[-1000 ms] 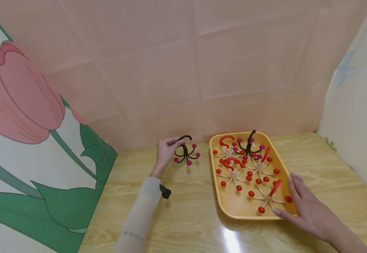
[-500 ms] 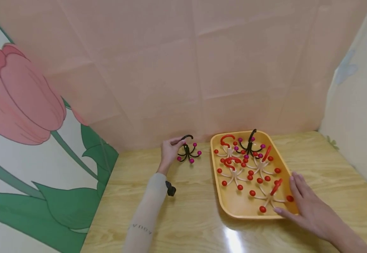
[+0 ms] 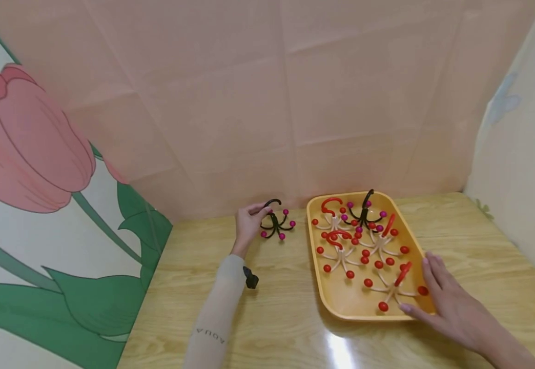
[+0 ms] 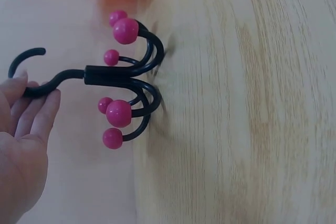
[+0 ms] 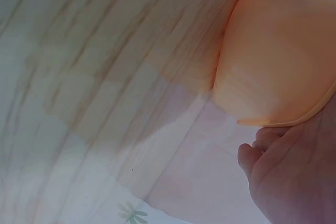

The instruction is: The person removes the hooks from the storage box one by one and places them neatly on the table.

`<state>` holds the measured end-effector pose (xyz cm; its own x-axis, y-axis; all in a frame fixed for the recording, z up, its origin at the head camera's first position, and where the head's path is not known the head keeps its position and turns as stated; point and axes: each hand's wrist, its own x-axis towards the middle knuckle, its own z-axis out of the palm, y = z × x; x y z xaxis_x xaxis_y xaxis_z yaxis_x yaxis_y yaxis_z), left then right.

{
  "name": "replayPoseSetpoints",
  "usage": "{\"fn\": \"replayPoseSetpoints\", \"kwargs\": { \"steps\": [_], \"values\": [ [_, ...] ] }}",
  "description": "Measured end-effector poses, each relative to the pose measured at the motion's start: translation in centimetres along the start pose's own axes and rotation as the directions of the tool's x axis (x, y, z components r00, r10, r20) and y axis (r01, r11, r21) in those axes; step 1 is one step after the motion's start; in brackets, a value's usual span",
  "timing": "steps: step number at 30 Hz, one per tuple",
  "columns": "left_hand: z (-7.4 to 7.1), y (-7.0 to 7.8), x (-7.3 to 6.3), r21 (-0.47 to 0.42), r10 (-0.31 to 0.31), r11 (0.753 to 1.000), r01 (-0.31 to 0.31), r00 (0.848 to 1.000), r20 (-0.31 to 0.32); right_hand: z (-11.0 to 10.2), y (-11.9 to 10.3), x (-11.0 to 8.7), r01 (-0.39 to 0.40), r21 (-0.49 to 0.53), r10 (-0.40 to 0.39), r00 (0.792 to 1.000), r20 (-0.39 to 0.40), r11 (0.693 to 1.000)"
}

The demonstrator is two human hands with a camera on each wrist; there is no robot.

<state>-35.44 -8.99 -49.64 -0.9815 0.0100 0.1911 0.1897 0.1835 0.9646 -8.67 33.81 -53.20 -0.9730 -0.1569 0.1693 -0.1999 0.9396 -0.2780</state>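
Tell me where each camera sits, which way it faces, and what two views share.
Head: worn on the head, facing forward and down at the orange tray; left sleeve, left hand and right hand show.
Left wrist: worn there, facing the black hook, which the left hand pinches.
Right wrist: worn there, facing the tray's outer wall; right hand shows.
Shared: head and left wrist show the hook.

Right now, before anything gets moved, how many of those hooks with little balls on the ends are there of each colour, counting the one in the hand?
Black hooks: 2 (one in the left hand, one in the orange tray)
Red-and-white hooks: 4 (all in the tray)
Total: 6
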Motion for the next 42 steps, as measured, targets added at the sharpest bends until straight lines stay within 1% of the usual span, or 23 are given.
{"fn": "replayPoseSetpoints", "kwargs": {
  "steps": [7,14,20,23,26,30,33,35,37,40,42],
  "values": [
    [-0.1,-0.1,-0.1,0.007,0.012,1.000,-0.012,1.000,-0.007,0.0,-0.1,0.0,-0.020,0.016,0.020,0.999,0.027,1.000],
    [0.1,-0.3,-0.2,0.019,0.034,0.999,-0.034,0.999,-0.020,0.1,0.1,-0.1,0.005,0.005,-0.005,1.000,-0.022,1.000],
    [0.2,-0.3,-0.6,0.034,0.011,0.999,-0.009,0.999,-0.048,0.1,0.2,-0.2,0.012,0.001,-0.012,0.999,-0.037,1.000],
    [0.0,0.1,-1.0,0.056,0.011,0.998,-0.009,0.999,-0.047,0.2,0.1,-0.2,0.009,-0.002,-0.009,0.999,-0.031,1.000],
    [-0.1,1.1,-1.4,0.074,0.028,0.997,-0.025,0.999,-0.043,0.2,0.2,-0.1,0.005,-0.005,-0.005,1.000,-0.024,1.000],
    [0.0,2.9,-2.0,0.132,0.082,0.989,-0.073,0.994,-0.066,0.0,0.2,0.1,0.008,-0.005,-0.008,1.000,-0.023,1.000],
    [0.3,4.2,-2.6,0.190,0.155,0.972,-0.137,0.984,-0.084,-0.2,0.3,0.1,0.002,0.004,-0.002,1.000,-0.009,1.000],
    [0.5,5.0,-3.0,0.212,0.218,0.957,-0.196,0.972,-0.085,-0.2,0.3,0.1,-0.011,0.014,0.011,1.000,0.015,1.000],
    [0.7,5.9,-3.5,0.222,0.279,0.940,-0.258,0.958,-0.070,-0.2,0.2,0.1,-0.026,0.025,0.025,0.999,0.039,0.999],
    [1.1,7.3,-4.3,0.216,0.357,0.915,-0.342,0.933,-0.035,-0.1,0.1,0.1,-0.041,0.034,0.039,0.997,0.066,0.999],
    [1.4,8.2,-4.9,0.217,0.398,0.896,-0.388,0.918,0.000,-0.1,0.0,0.1,-0.040,0.035,0.037,0.997,0.066,0.999]
  ]
}}
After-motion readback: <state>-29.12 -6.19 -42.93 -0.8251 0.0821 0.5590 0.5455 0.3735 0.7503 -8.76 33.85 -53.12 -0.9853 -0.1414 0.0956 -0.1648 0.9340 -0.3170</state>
